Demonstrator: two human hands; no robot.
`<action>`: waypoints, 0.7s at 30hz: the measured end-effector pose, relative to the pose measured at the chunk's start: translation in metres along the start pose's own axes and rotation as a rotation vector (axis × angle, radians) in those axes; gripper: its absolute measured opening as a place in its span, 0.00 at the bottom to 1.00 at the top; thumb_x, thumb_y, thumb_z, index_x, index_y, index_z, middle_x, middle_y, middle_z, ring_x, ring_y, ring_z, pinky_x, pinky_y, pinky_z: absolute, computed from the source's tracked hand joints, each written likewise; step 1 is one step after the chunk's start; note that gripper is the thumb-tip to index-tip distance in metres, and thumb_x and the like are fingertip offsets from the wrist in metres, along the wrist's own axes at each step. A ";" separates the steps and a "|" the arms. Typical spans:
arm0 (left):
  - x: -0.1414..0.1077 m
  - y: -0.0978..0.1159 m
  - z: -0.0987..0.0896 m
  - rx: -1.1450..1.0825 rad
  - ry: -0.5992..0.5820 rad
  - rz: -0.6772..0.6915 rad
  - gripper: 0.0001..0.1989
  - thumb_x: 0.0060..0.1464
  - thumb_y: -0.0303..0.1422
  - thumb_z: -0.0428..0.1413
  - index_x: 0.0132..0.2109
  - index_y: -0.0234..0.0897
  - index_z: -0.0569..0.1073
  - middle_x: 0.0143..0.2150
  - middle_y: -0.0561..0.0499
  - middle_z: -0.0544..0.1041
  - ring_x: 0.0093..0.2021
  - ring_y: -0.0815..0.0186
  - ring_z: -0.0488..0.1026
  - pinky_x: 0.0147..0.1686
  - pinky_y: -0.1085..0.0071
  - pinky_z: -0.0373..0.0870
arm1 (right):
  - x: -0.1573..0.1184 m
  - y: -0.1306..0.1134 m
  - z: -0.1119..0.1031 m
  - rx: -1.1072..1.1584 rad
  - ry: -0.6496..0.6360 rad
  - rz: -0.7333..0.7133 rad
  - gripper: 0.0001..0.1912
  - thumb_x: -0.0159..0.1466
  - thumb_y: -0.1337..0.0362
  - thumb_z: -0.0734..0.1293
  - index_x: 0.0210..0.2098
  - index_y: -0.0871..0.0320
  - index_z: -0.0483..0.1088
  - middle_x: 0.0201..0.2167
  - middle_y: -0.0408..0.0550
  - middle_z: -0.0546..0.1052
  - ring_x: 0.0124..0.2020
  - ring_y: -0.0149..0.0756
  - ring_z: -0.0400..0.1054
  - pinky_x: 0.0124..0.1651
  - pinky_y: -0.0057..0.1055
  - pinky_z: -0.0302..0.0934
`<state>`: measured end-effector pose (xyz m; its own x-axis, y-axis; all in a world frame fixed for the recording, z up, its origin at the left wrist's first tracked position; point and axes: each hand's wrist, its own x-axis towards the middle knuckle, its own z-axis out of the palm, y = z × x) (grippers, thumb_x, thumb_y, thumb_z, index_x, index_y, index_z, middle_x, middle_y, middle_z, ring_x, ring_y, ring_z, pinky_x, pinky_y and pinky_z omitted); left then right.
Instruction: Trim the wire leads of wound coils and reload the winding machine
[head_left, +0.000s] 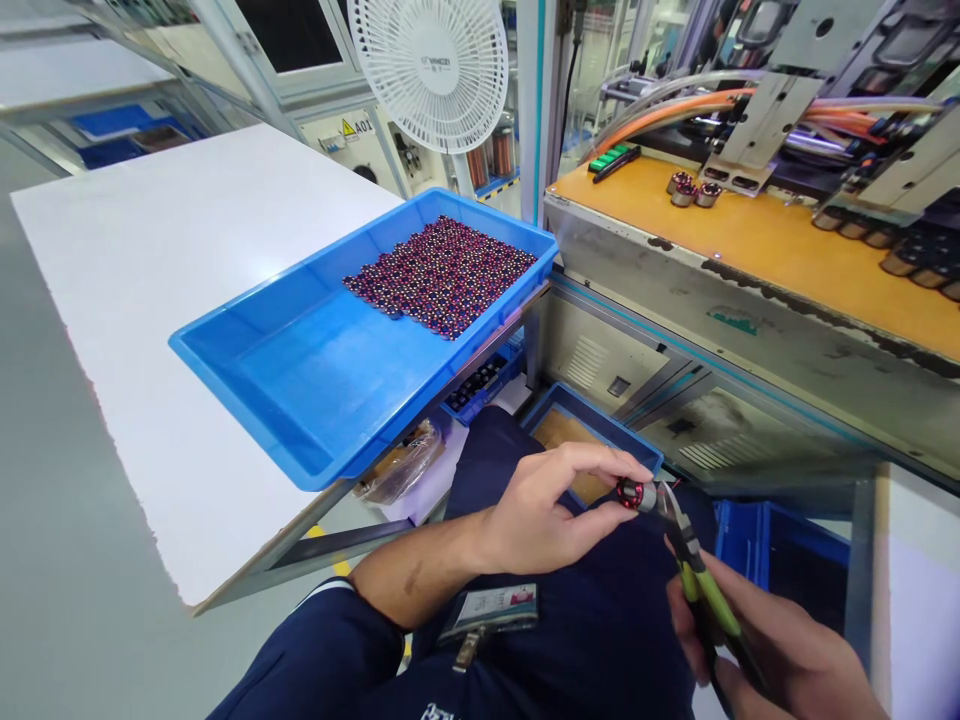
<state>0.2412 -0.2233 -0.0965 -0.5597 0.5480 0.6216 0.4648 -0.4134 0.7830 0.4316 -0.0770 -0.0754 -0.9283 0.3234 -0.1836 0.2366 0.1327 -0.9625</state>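
Observation:
My left hand [551, 505] pinches a small motor stator [637, 494] with red copper windings between thumb and fingertips, above my lap. My right hand [772, 640] is wrapped round a pair of cutting pliers [703, 580] with green and black handles. The pliers' jaws are close against the right side of the stator, where a thin red wire end sticks out. Whether the jaws touch the wire I cannot make out. A blue tray [300, 345] on the table holds many similar stators [450, 275], packed in its far right part.
The tray stands on a white table [172, 250] to my left. A white fan [431, 70] is behind it. On the right, a machine with an orange work surface [787, 250] carries several stators [694, 190]. Below are a blue bin [592, 415] and another blue bin [787, 545].

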 end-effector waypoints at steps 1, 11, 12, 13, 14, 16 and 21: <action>0.000 0.000 0.000 0.004 0.008 -0.006 0.19 0.52 0.22 0.63 0.51 0.36 0.70 0.44 0.43 0.82 0.44 0.63 0.81 0.46 0.69 0.80 | 0.003 0.002 -0.004 -0.026 -0.033 0.000 0.28 0.57 0.69 0.68 0.57 0.49 0.74 0.34 0.49 0.78 0.27 0.33 0.73 0.30 0.23 0.72; 0.003 -0.017 -0.006 -0.428 0.117 -0.502 0.14 0.45 0.29 0.69 0.40 0.32 0.80 0.45 0.42 0.82 0.40 0.66 0.81 0.41 0.72 0.79 | 0.041 -0.006 -0.034 -0.518 -0.039 -0.282 0.26 0.62 0.66 0.64 0.60 0.58 0.69 0.35 0.48 0.78 0.30 0.32 0.75 0.36 0.22 0.71; 0.004 -0.020 -0.006 -0.544 0.145 -0.633 0.15 0.42 0.30 0.71 0.39 0.32 0.80 0.43 0.44 0.83 0.37 0.68 0.81 0.40 0.73 0.78 | 0.051 -0.015 -0.042 -0.626 0.015 -0.378 0.27 0.62 0.66 0.63 0.61 0.57 0.68 0.40 0.49 0.78 0.34 0.34 0.76 0.40 0.24 0.72; 0.004 -0.023 -0.007 -0.631 0.168 -0.739 0.17 0.38 0.30 0.73 0.38 0.32 0.80 0.40 0.45 0.83 0.35 0.69 0.81 0.39 0.74 0.78 | 0.064 -0.027 -0.053 -0.733 0.093 -0.478 0.28 0.62 0.66 0.63 0.62 0.56 0.67 0.45 0.51 0.77 0.40 0.37 0.76 0.45 0.27 0.71; 0.005 -0.024 -0.007 -0.684 0.183 -0.811 0.19 0.35 0.30 0.74 0.37 0.31 0.80 0.38 0.47 0.83 0.33 0.70 0.81 0.37 0.75 0.78 | 0.079 -0.040 -0.066 -0.840 0.197 -0.572 0.28 0.62 0.65 0.63 0.62 0.57 0.67 0.50 0.53 0.76 0.46 0.41 0.74 0.50 0.30 0.69; 0.005 -0.024 -0.009 -0.707 0.196 -0.873 0.19 0.33 0.30 0.74 0.35 0.31 0.79 0.36 0.47 0.84 0.31 0.70 0.81 0.36 0.76 0.77 | 0.117 -0.069 -0.095 -1.024 0.387 -0.690 0.28 0.61 0.62 0.63 0.60 0.63 0.68 0.52 0.58 0.74 0.50 0.46 0.72 0.52 0.34 0.66; -0.003 -0.008 -0.032 -0.601 0.232 -0.865 0.20 0.43 0.37 0.71 0.43 0.31 0.81 0.41 0.42 0.84 0.35 0.66 0.82 0.35 0.74 0.78 | 0.216 -0.120 -0.152 -1.277 0.622 -0.550 0.25 0.63 0.58 0.63 0.49 0.76 0.76 0.34 0.62 0.78 0.33 0.42 0.72 0.35 0.34 0.61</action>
<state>0.2176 -0.2448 -0.1035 -0.6824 0.7006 -0.2085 -0.5287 -0.2761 0.8026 0.2465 0.1196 0.0306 -0.7937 0.2525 0.5534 0.2973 0.9547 -0.0092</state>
